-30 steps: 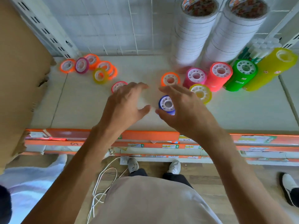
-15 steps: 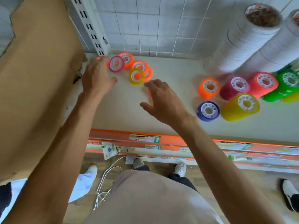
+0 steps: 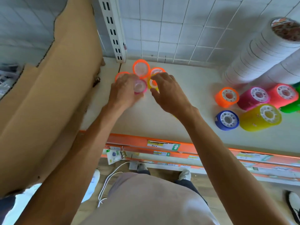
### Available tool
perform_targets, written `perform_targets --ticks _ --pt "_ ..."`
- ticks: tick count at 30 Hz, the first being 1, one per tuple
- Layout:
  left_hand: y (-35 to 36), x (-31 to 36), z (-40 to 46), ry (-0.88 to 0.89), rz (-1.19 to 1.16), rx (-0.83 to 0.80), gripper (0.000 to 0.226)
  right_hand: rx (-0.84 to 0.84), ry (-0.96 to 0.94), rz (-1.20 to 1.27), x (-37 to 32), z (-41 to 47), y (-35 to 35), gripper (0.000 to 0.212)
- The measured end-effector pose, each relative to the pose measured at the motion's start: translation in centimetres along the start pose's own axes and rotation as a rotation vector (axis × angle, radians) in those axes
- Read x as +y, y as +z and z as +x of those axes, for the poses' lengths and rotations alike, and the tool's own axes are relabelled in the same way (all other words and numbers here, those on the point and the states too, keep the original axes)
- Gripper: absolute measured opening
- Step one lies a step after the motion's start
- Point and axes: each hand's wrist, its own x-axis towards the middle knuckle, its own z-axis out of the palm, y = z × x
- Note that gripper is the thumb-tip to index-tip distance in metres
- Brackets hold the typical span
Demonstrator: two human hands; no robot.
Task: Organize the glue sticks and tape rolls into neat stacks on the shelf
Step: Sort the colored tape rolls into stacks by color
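Observation:
Small coloured tape rolls cluster at the shelf's back left: an orange roll [image 3: 140,68], another orange roll [image 3: 156,71], a pink roll [image 3: 140,86] and a yellow roll [image 3: 152,82]. My left hand [image 3: 124,91] grips the pink roll, with a further orange roll [image 3: 121,75] partly hidden behind its fingers. My right hand [image 3: 168,91] hovers over the yellow roll with fingers curved, touching or nearly touching it. Stacked rolls stand at the right: orange [image 3: 227,96], blue [image 3: 227,120], yellow [image 3: 261,117], magenta [image 3: 254,98], red [image 3: 283,95].
Tall white tape stacks [image 3: 263,52] lean at the back right. A cardboard sheet [image 3: 48,95] borders the shelf [image 3: 162,120] on the left. The orange price rail [image 3: 162,146] marks the front edge. A green stack [image 3: 292,106] sits at the far right edge.
Both hands have moved from the shelf's middle to the back-left cluster. My left hand has closed on the pink roll; my right hand has reached the yellow roll.

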Motion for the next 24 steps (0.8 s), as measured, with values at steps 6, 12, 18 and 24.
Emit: perform_targets --ticks 6,12,18,24 --pt "0.1 0.3 -2.7 0.103 0.017 -0.013 0.058 -0.062 -0.082 -0.044 0.1 7.1 0.5 0.039" --pt "0.0 -0.9 -3.9 0.134 0.014 -0.008 0.065 -0.225 -0.174 -0.095 -0.9 9.7 0.5 0.040" --pt "-0.9 -1.0 -5.4 0.126 -0.135 0.026 0.064 -0.151 -0.126 -0.002 -1.4 8.6 0.3 0.054" --pt "-2.8 1.4 -6.5 0.136 -0.211 0.082 0.067 0.074 0.006 0.199 0.5 -0.3 -2.9 0.071"
